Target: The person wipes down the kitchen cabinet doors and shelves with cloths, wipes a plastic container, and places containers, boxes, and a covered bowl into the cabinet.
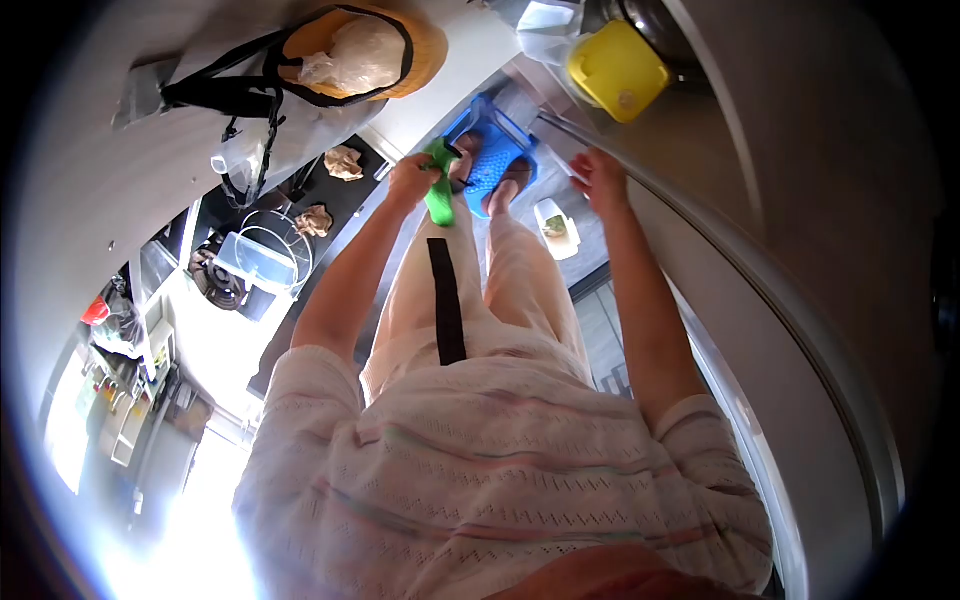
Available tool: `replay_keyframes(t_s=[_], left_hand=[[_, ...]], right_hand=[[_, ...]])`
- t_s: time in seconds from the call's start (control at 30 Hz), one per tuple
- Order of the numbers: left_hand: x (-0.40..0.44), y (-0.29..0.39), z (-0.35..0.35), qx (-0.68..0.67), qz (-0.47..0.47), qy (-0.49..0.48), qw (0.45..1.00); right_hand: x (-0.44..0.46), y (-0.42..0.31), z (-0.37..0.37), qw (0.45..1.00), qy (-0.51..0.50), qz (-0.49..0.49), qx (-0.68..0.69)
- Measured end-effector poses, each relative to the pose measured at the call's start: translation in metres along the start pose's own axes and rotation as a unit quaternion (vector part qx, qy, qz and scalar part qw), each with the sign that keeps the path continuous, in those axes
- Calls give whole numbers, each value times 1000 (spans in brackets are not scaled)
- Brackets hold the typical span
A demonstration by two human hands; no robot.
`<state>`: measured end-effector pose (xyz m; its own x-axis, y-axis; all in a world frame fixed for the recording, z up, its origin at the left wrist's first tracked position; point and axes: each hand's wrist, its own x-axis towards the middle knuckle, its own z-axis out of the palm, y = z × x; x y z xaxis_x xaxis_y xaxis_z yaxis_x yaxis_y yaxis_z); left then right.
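Note:
My left hand [410, 182] is closed around a bunched green cloth [440, 185], which hangs beside my leg. My right hand [600, 180] is raised near the edge of a pale cabinet front [730, 290]. Its fingers are slightly curled and apart, with nothing seen in them. Under my feet is a blue step stool [490, 165] with a dotted top. Below my right hand, a white tray-like container [556, 228] with something greenish in it sits on a grey surface.
A yellow plastic container [618, 70] stands at the upper right. An orange bag [428, 50] with clear plastic inside is at the upper left. Crumpled brown paper [343, 163] and a clear plastic box [257, 262] lie on the dark counter at left.

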<state>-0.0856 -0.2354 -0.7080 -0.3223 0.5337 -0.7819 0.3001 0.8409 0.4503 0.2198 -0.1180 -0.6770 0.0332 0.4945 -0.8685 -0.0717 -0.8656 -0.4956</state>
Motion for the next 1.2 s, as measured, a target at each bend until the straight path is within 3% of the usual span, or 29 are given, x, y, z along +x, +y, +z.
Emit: replay_keyframes(t_s=[0.17, 0.3, 0.37, 0.5, 0.63, 0.77, 0.8, 0.83, 0.97, 1.1, 1.17, 1.2], left_hand=[[70, -30, -21, 254, 75, 107, 958], [91, -23, -18, 320, 31, 140, 937], [91, -14, -17, 287, -28, 115, 951], [70, -4, 3, 208, 5, 143, 968], [63, 7, 36, 220, 68, 131, 964], [93, 6, 39, 230, -17, 71, 970], [104, 1, 34, 279, -37, 43, 959], [109, -5, 32, 327, -16, 77, 942], [134, -20, -6, 269, -75, 47, 959], [104, -12, -18, 260, 29, 111, 959], [88, -9, -7, 298, 41, 105, 948], [80, -4, 0, 244, 67, 67, 965]], right_hand=[[55, -5, -19, 976, 80, 13, 201], [74, -22, -15, 962, 113, 6, 248], [81, -27, -14, 959, 117, 13, 257], [99, -31, -19, 960, 122, 18, 251], [106, -38, -20, 967, 116, 8, 228], [111, -36, -26, 968, 100, -15, 229], [114, -34, -29, 967, 90, -20, 238], [117, -31, -31, 965, 80, -25, 247], [113, -28, -32, 950, 61, -52, 301], [106, -25, -31, 928, -10, -69, 366], [102, -24, -29, 927, -55, -77, 363], [99, -25, -26, 926, -52, -86, 363]])
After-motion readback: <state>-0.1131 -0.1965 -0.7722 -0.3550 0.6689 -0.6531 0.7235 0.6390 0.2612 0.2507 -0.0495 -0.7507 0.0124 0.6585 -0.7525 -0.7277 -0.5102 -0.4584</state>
